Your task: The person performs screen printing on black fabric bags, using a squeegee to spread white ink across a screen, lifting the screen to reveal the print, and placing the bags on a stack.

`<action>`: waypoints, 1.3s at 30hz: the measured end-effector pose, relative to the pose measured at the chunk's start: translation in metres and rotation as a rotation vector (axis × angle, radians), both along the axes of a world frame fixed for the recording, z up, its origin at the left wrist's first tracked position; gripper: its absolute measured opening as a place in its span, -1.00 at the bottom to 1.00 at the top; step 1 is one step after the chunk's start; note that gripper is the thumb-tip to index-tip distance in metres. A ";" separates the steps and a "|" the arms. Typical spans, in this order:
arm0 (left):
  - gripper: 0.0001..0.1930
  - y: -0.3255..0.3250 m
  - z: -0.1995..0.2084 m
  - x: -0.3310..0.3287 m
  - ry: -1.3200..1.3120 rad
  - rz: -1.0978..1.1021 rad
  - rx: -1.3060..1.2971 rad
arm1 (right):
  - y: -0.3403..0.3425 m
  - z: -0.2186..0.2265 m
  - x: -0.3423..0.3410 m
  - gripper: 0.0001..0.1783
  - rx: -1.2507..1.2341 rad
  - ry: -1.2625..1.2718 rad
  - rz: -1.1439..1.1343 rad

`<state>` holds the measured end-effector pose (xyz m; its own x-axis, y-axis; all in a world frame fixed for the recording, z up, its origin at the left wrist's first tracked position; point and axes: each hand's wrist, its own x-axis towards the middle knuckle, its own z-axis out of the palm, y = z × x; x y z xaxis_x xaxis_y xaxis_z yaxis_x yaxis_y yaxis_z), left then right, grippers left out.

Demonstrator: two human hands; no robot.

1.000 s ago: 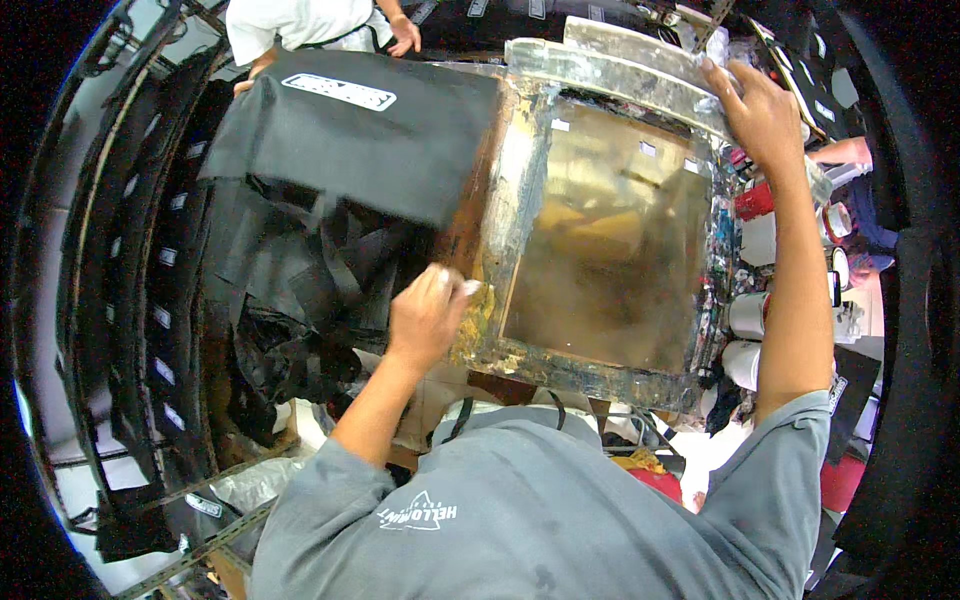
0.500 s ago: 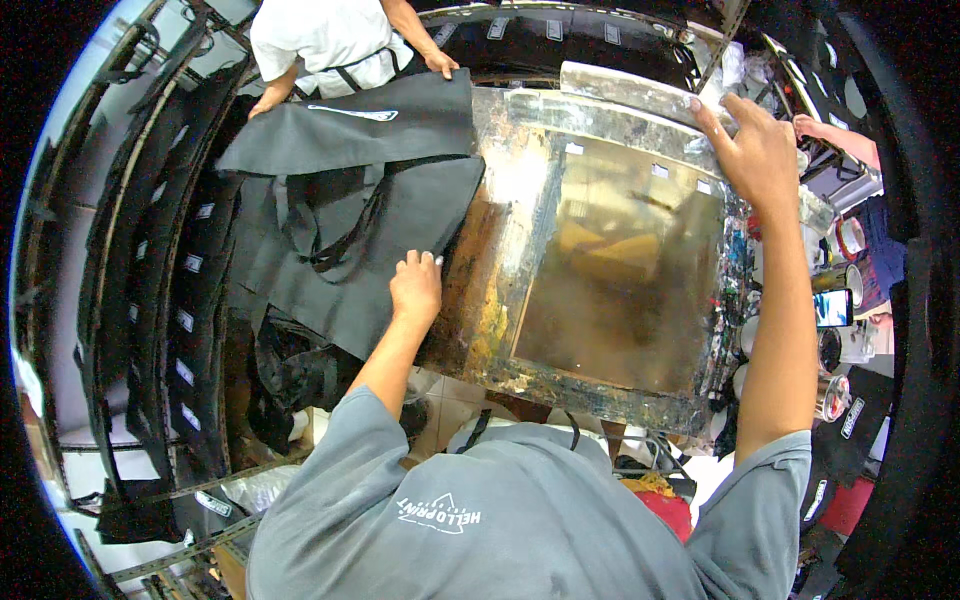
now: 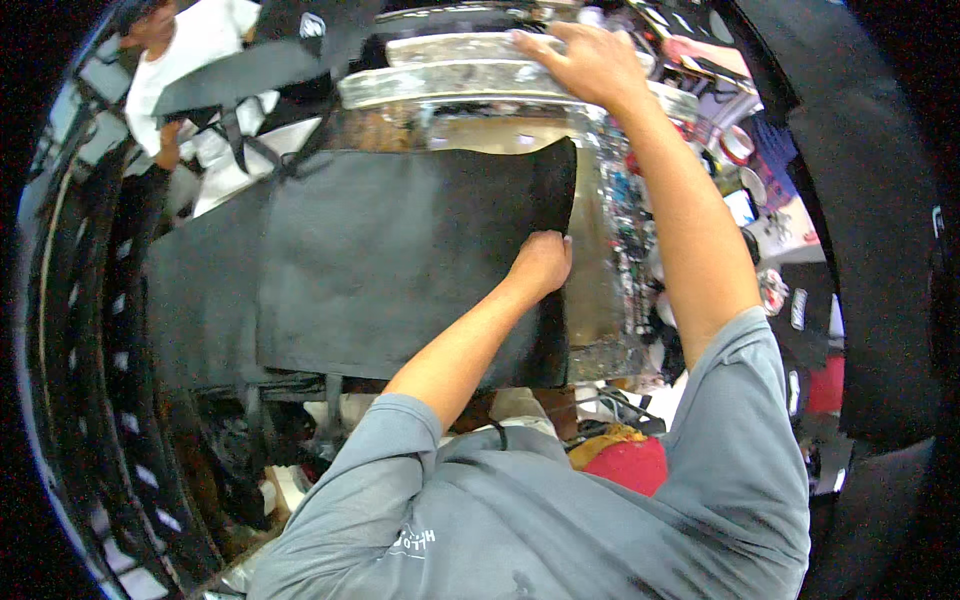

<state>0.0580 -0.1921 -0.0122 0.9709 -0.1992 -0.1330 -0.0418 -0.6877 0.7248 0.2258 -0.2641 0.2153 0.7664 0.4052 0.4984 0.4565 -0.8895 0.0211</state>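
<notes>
My left hand (image 3: 542, 264) is closed on the right edge of a black cloth bag (image 3: 400, 260). The bag lies spread over the stained work board (image 3: 620, 366) and covers most of its shiny brown panel (image 3: 588, 205). Another black bag piece (image 3: 210, 285) shows beyond its left side, and straps hang at the near edge. At the far side, my right hand (image 3: 597, 65) has its fingers over a pale, worn bar (image 3: 450, 50). A second pale bar (image 3: 450, 84) runs in front of it.
At the far left a person in a white shirt (image 3: 185, 65) holds another black bag (image 3: 235, 78). Racks hung with black bags (image 3: 110, 330) line the left. Tape rolls (image 3: 737, 143) and a phone (image 3: 740, 208) are on the right. A red item (image 3: 628, 465) is below the board.
My left hand has moved right, and a black bag now covers much of the brown panel. My right hand stays at the pale bar. The person opposite has moved left with a bag.
</notes>
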 end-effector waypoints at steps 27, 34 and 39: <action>0.08 0.060 -0.109 0.000 -0.301 -0.056 0.458 | 0.010 0.040 0.001 -0.08 0.068 0.253 0.059; 0.00 0.147 0.037 -0.024 -0.357 0.396 -0.932 | 0.001 -0.012 -0.020 -0.13 0.036 0.143 0.157; 0.29 0.180 0.081 -0.102 0.170 0.642 -1.576 | -0.032 -0.116 -0.075 -0.34 -0.140 0.298 0.201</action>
<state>-0.0444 -0.0119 0.0691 0.9382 0.1583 -0.3079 0.0785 0.7691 0.6343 0.1513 -0.2958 0.0992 0.7675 0.6108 0.1949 0.6262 -0.7793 -0.0240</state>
